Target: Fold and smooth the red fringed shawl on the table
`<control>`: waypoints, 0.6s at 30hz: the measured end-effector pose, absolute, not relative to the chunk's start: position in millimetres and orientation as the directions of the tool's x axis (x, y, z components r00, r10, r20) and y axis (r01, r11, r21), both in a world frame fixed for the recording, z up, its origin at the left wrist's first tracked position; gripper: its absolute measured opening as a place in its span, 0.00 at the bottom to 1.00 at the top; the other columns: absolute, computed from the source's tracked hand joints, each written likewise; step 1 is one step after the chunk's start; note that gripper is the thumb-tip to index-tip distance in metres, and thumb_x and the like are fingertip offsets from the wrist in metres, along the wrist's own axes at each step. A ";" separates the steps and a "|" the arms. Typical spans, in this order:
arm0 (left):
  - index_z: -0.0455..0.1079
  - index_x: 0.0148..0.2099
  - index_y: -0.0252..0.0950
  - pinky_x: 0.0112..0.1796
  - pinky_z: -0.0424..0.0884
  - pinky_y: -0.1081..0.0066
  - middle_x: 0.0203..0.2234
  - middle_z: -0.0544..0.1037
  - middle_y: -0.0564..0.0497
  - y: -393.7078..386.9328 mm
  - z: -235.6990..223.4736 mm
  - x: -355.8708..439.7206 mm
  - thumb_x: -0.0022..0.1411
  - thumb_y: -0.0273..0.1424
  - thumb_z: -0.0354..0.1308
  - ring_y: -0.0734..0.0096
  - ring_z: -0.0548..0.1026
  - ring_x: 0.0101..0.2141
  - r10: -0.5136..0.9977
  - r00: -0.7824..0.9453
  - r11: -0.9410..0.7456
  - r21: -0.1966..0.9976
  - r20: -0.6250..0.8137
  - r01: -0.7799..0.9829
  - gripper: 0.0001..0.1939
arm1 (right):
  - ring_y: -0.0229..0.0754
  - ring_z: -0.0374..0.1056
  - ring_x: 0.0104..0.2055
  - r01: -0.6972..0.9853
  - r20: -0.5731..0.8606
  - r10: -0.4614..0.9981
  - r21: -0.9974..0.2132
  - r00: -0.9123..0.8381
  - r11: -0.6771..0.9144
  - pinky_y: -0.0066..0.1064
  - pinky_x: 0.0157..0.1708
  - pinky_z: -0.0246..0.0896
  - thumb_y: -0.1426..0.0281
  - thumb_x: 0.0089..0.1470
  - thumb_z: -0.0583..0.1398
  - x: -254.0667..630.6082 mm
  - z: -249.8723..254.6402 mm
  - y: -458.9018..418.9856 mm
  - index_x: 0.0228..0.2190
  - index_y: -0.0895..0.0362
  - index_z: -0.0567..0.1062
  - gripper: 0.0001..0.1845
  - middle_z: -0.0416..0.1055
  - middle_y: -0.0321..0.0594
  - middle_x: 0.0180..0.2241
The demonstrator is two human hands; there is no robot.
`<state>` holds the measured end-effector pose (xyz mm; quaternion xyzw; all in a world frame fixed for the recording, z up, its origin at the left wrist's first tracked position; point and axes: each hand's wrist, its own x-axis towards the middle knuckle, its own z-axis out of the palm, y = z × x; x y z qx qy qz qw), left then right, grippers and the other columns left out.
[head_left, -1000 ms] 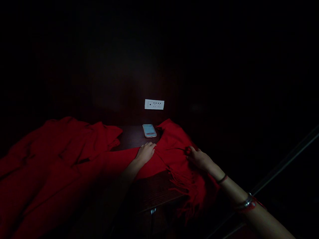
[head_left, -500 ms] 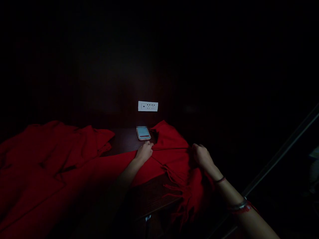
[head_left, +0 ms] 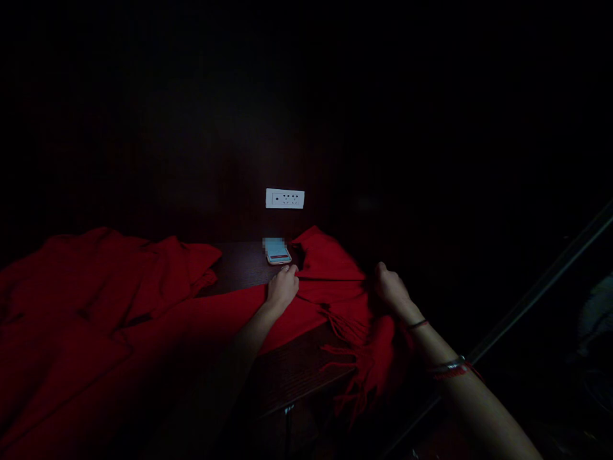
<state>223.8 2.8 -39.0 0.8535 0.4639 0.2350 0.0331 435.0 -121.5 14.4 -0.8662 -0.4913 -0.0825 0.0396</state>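
A long red scarf with fringed ends lies across a dark wooden table, bunched up at the left. My left hand is closed on the scarf's edge near the middle, just in front of a phone. My right hand grips the scarf farther right, its fingertips partly hidden. Between the two hands the cloth is stretched nearly straight. Loose red tassels hang over the table's front right edge below it. Bracelets circle my right wrist and forearm.
A phone with a lit screen lies at the back of the dark table. On the wall behind is a white socket panel. A pale slanting rail or edge crosses the dim right side.
Both hands keep their hold on the scarf. The left hand has shifted slightly right, and the right hand a little up. The view has tilted slightly.
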 end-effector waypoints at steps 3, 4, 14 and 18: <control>0.59 0.43 0.38 0.38 0.62 0.71 0.38 0.69 0.49 6.0 -43.8 223.6 0.56 0.25 0.41 0.69 0.68 0.39 0.824 0.453 -0.559 0.361 0.340 0.747 0.13 | 0.45 0.67 0.33 0.858 0.062 0.858 0.034 0.510 -0.512 0.27 0.25 0.53 0.77 0.49 0.47 439.1 10.6 -126.6 0.42 0.62 0.58 0.15 0.68 0.52 0.32; 0.59 0.44 0.38 0.39 0.62 0.72 0.38 0.69 0.48 6.6 -45.5 223.8 0.56 0.24 0.41 0.69 0.67 0.40 0.815 0.475 -0.576 0.367 0.333 0.730 0.14 | 0.45 0.67 0.34 0.865 0.005 0.866 0.030 0.500 -0.500 0.27 0.25 0.53 0.76 0.49 0.48 438.7 9.2 -127.3 0.42 0.61 0.58 0.15 0.68 0.51 0.33; 0.57 0.50 0.38 0.41 0.61 0.69 0.38 0.66 0.47 9.9 -55.7 222.2 0.59 0.32 0.40 0.69 0.66 0.39 0.671 0.630 -0.738 0.266 0.391 0.620 0.17 | 0.48 0.59 0.44 0.946 0.052 0.951 0.097 0.305 -0.309 0.34 0.36 0.55 0.64 0.48 0.52 408.1 24.6 -93.3 0.47 0.55 0.58 0.23 0.57 0.49 0.45; 0.60 0.49 0.40 0.44 0.59 0.65 0.41 0.63 0.47 0.6 -59.9 211.0 0.58 0.41 0.42 0.65 0.63 0.44 0.651 0.682 -0.759 0.295 0.334 0.580 0.19 | 0.54 0.52 0.49 0.974 0.098 0.969 0.010 0.225 -0.227 0.41 0.39 0.53 0.55 0.48 0.50 400.2 20.4 -60.6 0.51 0.49 0.52 0.29 0.49 0.47 0.51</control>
